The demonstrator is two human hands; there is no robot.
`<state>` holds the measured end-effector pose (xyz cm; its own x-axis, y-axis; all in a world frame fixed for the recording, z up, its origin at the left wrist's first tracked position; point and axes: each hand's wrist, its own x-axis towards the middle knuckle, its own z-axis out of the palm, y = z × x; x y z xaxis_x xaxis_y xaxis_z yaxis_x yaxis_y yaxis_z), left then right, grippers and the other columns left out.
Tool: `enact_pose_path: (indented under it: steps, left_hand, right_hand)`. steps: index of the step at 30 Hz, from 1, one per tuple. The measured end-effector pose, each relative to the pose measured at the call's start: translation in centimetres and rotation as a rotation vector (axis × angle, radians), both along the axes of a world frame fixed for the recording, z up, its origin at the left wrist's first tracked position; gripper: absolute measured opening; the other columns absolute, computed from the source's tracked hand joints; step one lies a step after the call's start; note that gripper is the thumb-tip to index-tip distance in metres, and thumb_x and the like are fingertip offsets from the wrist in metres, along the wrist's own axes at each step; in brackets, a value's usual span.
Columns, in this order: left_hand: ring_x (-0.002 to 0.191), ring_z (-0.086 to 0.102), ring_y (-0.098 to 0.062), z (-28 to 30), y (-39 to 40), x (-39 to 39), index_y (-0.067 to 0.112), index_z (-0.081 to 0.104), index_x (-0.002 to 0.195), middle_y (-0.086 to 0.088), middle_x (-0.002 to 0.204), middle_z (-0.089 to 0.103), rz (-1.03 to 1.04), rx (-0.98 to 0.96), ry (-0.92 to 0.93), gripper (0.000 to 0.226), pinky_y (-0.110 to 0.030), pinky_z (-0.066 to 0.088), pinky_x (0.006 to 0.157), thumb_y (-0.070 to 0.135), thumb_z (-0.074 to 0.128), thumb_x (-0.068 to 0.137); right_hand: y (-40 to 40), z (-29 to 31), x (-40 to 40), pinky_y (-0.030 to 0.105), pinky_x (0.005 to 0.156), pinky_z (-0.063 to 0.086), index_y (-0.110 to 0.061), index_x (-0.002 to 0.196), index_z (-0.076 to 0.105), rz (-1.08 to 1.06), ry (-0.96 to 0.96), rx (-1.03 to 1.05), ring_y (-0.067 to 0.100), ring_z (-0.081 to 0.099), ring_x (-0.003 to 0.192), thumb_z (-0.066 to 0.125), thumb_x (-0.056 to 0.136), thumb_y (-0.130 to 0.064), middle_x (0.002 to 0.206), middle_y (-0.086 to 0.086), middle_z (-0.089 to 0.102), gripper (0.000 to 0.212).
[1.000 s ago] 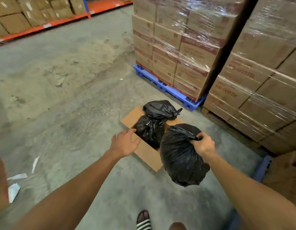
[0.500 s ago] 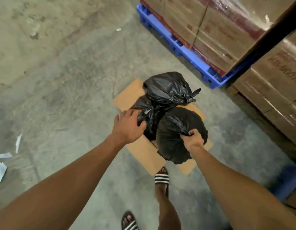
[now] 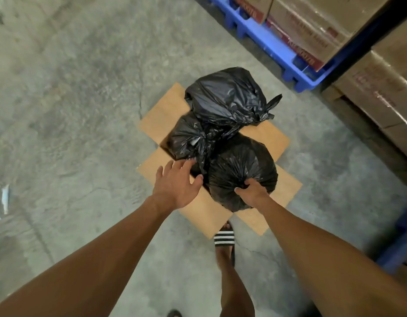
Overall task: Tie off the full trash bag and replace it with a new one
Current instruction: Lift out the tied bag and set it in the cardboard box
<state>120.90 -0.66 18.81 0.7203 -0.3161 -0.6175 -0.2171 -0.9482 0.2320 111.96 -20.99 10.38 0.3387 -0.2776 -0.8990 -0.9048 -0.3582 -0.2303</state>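
Head view looks down on a cardboard box (image 3: 204, 211) standing open on the grey concrete floor (image 3: 72, 99), its flaps folded out flat. The right hand (image 3: 252, 194) is clenched around the gathered neck of the full trash bag (image 3: 241, 170), which sits in the near end of the box and bulges over its edge. The left hand (image 3: 177, 184) hangs spread and flat over the near-left flap, fingertips just touching a second tied bag (image 3: 188, 138). A third tied bag (image 3: 227, 97) lies on top at the far end, its knot sticking out to the right. The black film is thin, glossy and creased, pleated tight where it is bunched. It looks soft and slippery, likely to stretch or tear if pulled by a loose fold, so the twisted neck is the sound place to hold it; the rounded sag suggests moderate weight. Shrink-wrapped cartons (image 3: 312, 26) sit on a blue plastic pallet (image 3: 266, 42) at upper right.
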Motion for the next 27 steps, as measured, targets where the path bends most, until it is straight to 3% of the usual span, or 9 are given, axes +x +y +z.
enact_pose_path:
  steps: [8, 13, 19, 27]
  left_hand:
    - [0.145, 0.026, -0.03, 8.9, 0.2, -3.4, 0.026, 0.035, 0.147, -0.005, 0.154, 0.039, -0.026, -0.095, -0.042, 0.06, -0.055, 0.018, 0.117, 0.055, 0.035, 0.094]
    - [0.146, 0.023, -0.032, 15.3, 0.8, -6.4, 0.027, 0.031, 0.149, -0.004, 0.155, 0.037, -0.186, -0.113, -0.114, 0.065, -0.054, 0.016, 0.119, 0.056, 0.035, 0.092]
    - [0.147, 0.021, -0.032, 21.9, 3.4, -14.8, 0.026, 0.032, 0.15, -0.003, 0.156, 0.035, -0.433, -0.207, -0.202, 0.064, -0.052, 0.015, 0.12, 0.053, 0.04, 0.092]
    - [0.142, 0.031, -0.033, 27.4, 3.4, -32.4, 0.02, 0.039, 0.143, -0.009, 0.151, 0.042, -0.885, -0.225, -0.177, 0.059, -0.048, 0.019, 0.117, 0.051, 0.041, 0.093]
  right_hand:
    - [0.2, 13.6, -3.9, 0.049, 0.107, 0.039, -0.026, 0.146, 0.036, -0.048, -0.18, -0.254, 0.038, 0.044, 0.131, 0.038, 0.094, -0.057, 0.143, 0.015, 0.048, 0.061]
    - [2.8, 22.7, -11.0, 0.049, 0.11, 0.03, -0.023, 0.149, 0.033, -0.03, -0.293, -0.48, 0.033, 0.032, 0.142, 0.033, 0.096, -0.057, 0.155, 0.009, 0.037, 0.063]
    - [10.0, 30.7, -23.7, 0.048, 0.111, 0.03, -0.029, 0.147, 0.038, -0.326, -0.39, -0.622, 0.029, 0.035, 0.14, 0.041, 0.094, -0.056, 0.153, 0.003, 0.04, 0.059]
    - [18.6, 36.7, -44.7, 0.049, 0.111, 0.03, -0.025, 0.146, 0.037, -0.632, -0.268, -0.759, 0.031, 0.035, 0.139, 0.035, 0.095, -0.059, 0.152, 0.006, 0.041, 0.062]
